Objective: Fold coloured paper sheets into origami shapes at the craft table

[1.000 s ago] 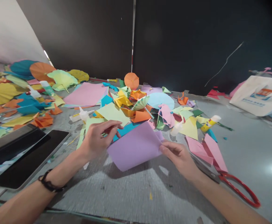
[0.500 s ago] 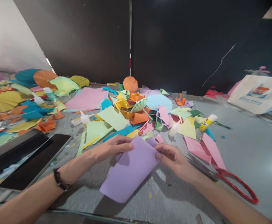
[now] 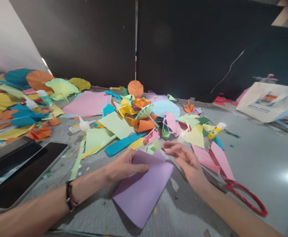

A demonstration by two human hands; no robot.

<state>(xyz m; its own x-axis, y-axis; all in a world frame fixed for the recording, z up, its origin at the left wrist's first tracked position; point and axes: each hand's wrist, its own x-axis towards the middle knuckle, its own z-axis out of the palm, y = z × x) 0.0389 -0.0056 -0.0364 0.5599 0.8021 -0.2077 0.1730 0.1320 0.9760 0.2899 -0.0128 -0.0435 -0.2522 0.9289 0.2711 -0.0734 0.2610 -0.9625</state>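
Note:
A folded sheet of purple paper [image 3: 144, 191] lies slanted at the front centre of the grey table. My left hand [image 3: 126, 166] grips its upper left part, thumb on top and fingers behind it. Just off the paper's upper right corner is my right hand [image 3: 181, 158], its fingers apart and nothing seen in them. Beside my right forearm rest scissors with red handles [image 3: 247, 197], their blades partly hidden behind it. Pink folded paper [image 3: 220, 159] lies beyond the scissors.
Coloured paper scraps [image 3: 116, 125] and folded pieces spread across the back. A tablet [image 3: 27, 174] lies at the left, a glue stick [image 3: 216, 131] at the right. A white bag [image 3: 267, 102] stands at the far right, near a dark wall.
My right hand has let go of the purple paper and its fingers have spread. My left thumb now reaches further over the paper, which has turned a little and shifted nearer. The view has moved slightly.

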